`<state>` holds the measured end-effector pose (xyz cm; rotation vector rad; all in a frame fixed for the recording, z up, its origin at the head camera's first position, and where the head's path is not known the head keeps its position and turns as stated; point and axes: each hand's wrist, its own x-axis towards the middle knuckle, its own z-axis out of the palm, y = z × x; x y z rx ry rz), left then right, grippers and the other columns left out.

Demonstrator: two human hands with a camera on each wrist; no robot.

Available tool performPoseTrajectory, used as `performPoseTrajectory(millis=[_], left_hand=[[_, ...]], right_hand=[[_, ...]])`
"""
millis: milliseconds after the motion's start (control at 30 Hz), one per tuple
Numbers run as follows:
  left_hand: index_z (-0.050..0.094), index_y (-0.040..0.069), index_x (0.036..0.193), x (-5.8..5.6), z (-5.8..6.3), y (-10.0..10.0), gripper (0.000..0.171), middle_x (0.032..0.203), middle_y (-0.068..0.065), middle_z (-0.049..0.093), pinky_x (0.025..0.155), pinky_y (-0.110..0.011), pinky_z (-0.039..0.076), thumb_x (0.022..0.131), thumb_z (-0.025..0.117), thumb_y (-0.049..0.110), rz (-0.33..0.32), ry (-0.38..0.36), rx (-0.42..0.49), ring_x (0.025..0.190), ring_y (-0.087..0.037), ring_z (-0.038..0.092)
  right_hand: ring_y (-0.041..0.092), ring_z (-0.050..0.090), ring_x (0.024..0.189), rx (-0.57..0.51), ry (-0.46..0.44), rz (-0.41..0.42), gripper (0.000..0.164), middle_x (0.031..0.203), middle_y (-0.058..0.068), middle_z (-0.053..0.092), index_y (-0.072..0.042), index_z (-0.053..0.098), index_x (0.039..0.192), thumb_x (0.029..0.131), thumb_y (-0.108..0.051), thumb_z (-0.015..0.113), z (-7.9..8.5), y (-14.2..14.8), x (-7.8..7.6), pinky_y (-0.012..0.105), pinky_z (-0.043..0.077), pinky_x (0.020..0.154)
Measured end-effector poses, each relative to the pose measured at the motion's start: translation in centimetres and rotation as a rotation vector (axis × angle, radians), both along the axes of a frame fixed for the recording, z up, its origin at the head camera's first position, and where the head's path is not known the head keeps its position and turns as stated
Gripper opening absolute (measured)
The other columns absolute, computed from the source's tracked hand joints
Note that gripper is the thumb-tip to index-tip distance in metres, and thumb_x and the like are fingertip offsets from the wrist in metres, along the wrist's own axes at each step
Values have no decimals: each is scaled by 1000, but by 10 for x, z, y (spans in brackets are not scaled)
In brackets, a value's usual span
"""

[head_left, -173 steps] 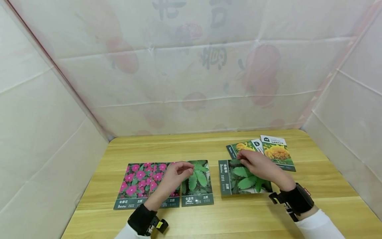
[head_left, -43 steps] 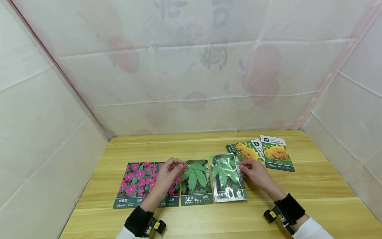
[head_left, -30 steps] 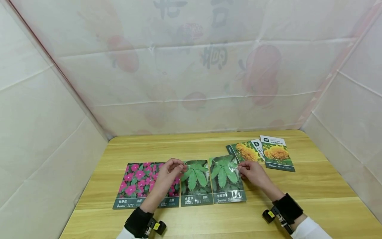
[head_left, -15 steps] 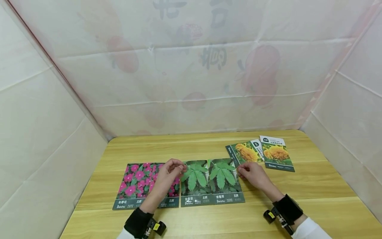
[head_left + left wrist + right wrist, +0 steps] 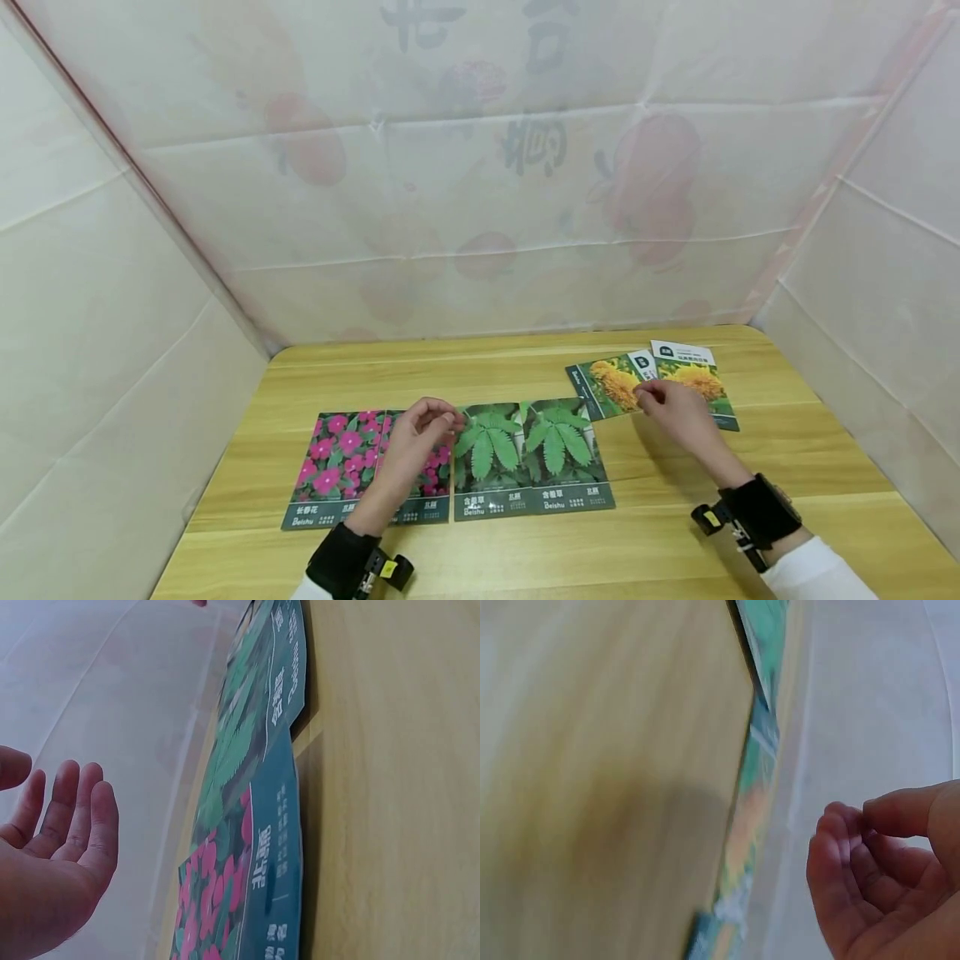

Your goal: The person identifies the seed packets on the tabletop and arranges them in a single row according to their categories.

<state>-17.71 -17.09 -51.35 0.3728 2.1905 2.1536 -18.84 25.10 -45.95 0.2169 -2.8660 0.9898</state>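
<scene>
Over the second pink-flower seed packet (image 5: 435, 482) hovers my left hand (image 5: 412, 442), its fingers loosely bent and holding nothing. The first pink-flower packet (image 5: 337, 458) lies left of it, partly behind the wrist. Two green-leaf seed packets (image 5: 489, 454) lie side by side to the right, edges meeting. My right hand (image 5: 684, 417) is above the yellow-flower seed packets, its fingertips overlapping the tilted one (image 5: 611, 385) in the head view. It covers part of the upright one (image 5: 693, 379). In the right wrist view the thumb is close to the fingertips (image 5: 838, 814), with nothing between.
The packets rest on a light wood table (image 5: 525, 554). A pale printed cloth (image 5: 450, 208) rises behind its far edge, with cloth walls left and right. Both wrists wear black straps with small cameras.
My right hand laid the second green-leaf packet upright against the first, let go, and moved right and up to the yellow-flower packets. The left hand has hardly moved in the last second.
</scene>
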Motion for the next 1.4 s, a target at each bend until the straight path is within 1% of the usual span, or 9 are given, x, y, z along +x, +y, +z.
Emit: performPoseTrajectory(millis=[167, 400, 500, 600, 733, 833, 967, 1100, 1400], left_hand=[[61, 13, 126, -3, -6, -3, 44, 122, -13, 67, 95, -40, 58, 101, 65, 49, 32, -46, 2, 113, -28, 67], [62, 12, 125, -4, -9, -4, 60, 122, -12, 67, 98, -41, 57, 92, 69, 62, 52, -89, 3, 113, -28, 67], [61, 12, 125, -1, -6, -4, 64, 122, -12, 67, 98, -40, 57, 91, 68, 66, 50, -84, -4, 114, -29, 66], [60, 9, 126, 4, 4, -3, 55, 122, -15, 66, 97, -40, 58, 98, 66, 55, 41, -49, -22, 113, -32, 66], [60, 1, 124, 12, 29, 1, 38, 121, -26, 65, 95, -46, 58, 106, 62, 35, 42, -33, -36, 112, -42, 65], [61, -1, 121, 17, 45, 4, 28, 121, -31, 63, 96, -50, 57, 106, 62, 23, 64, -86, -27, 113, -46, 63], [62, -2, 120, 18, 54, 5, 20, 123, -31, 63, 99, -50, 56, 106, 61, 13, 97, -157, -12, 114, -45, 64], [63, -3, 120, 18, 54, 4, 18, 122, -29, 64, 99, -49, 57, 107, 60, 10, 110, -159, -19, 113, -43, 66], [60, -4, 123, 21, 48, -2, 32, 122, -32, 63, 96, -49, 58, 108, 59, 24, 56, -40, -55, 113, -44, 64]], right_hand=[[27, 59, 66, 170, 84, -23, 29, 87, 10, 67, 1, 70, 118, 110, -21, 55, 1, 21, -8, 39, 44, 59], [32, 63, 79, 341, -7, -7, 43, 89, 11, 65, -1, 69, 107, 112, -38, 47, -20, 48, -9, 48, 49, 68], [43, 64, 92, 347, -64, -17, 58, 102, 23, 66, 3, 68, 112, 113, -48, 38, -30, 62, -8, 57, 50, 76], [54, 59, 110, 360, -108, -28, 69, 122, 35, 62, 10, 63, 125, 112, -52, 34, -34, 76, -7, 68, 47, 89], [54, 61, 104, 374, -124, -46, 67, 115, 34, 64, 10, 65, 121, 112, -51, 36, -32, 93, -6, 66, 48, 83], [52, 62, 97, 375, -116, -63, 64, 109, 30, 65, 7, 67, 115, 112, -50, 38, -29, 100, -7, 63, 49, 76], [55, 59, 102, 366, -38, -66, 58, 115, 34, 63, 11, 67, 118, 111, -43, 47, -25, 95, -11, 66, 48, 82], [54, 60, 98, 362, 42, -47, 52, 109, 36, 63, 15, 65, 118, 109, -35, 56, -25, 77, -19, 66, 49, 82], [38, 50, 70, 388, -39, -70, 55, 79, 21, 52, -6, 50, 69, 105, -47, 59, -29, 44, -38, 50, 35, 67]])
